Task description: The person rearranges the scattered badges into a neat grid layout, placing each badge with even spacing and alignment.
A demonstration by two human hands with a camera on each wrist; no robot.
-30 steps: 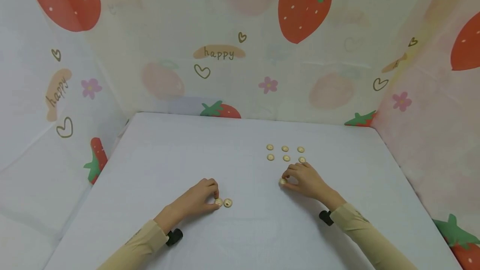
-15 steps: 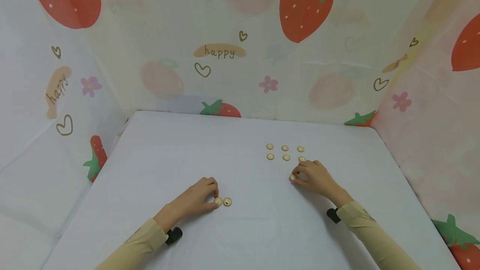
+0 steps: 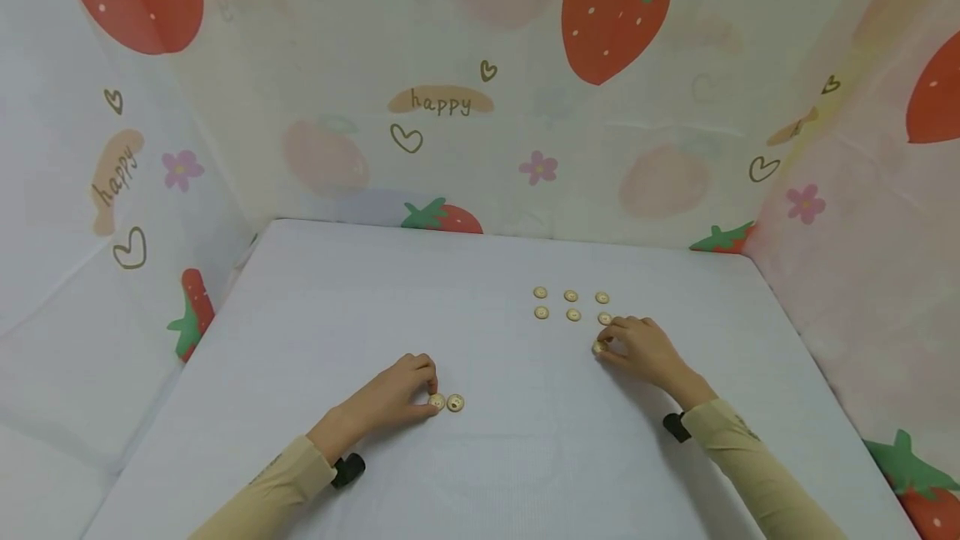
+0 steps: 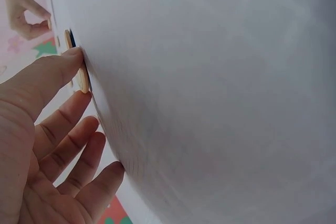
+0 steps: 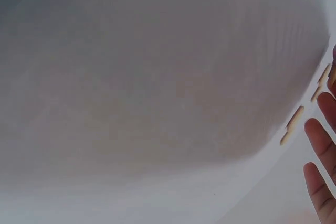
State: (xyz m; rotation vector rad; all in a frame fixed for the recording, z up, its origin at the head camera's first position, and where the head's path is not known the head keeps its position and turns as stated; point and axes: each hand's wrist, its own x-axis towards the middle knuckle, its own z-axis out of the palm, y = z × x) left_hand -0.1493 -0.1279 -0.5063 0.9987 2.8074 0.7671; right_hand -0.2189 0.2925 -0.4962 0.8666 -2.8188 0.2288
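Observation:
My left hand (image 3: 390, 397) rests low on the white table, thumb and index finger pinching a round cream button (image 3: 437, 402) by its edges. In the left wrist view that button (image 4: 82, 79) lies flat on the surface between thumb and index finger. Just to its right is another button (image 3: 455, 402) with a dark mark. Farther right, my right hand (image 3: 647, 350) holds a button (image 3: 598, 347) between thumb and fingers, partly covered by them. Beyond its fingertips, several like buttons (image 3: 573, 315) lie in two rows of three, and the near right button (image 3: 604, 318) is close to the fingers.
A white cloth covers the table (image 3: 495, 473). Fabric walls (image 3: 337, 65) with strawberry prints stand at the back and both sides. A dark wrist device (image 3: 348, 470) hangs under the left cuff, and a similar device (image 3: 677, 427) under the right.
My right hand has moved to the right and slightly away, toward the near right button of the rows, carrying its button along. The left hand and its two buttons stay in place.

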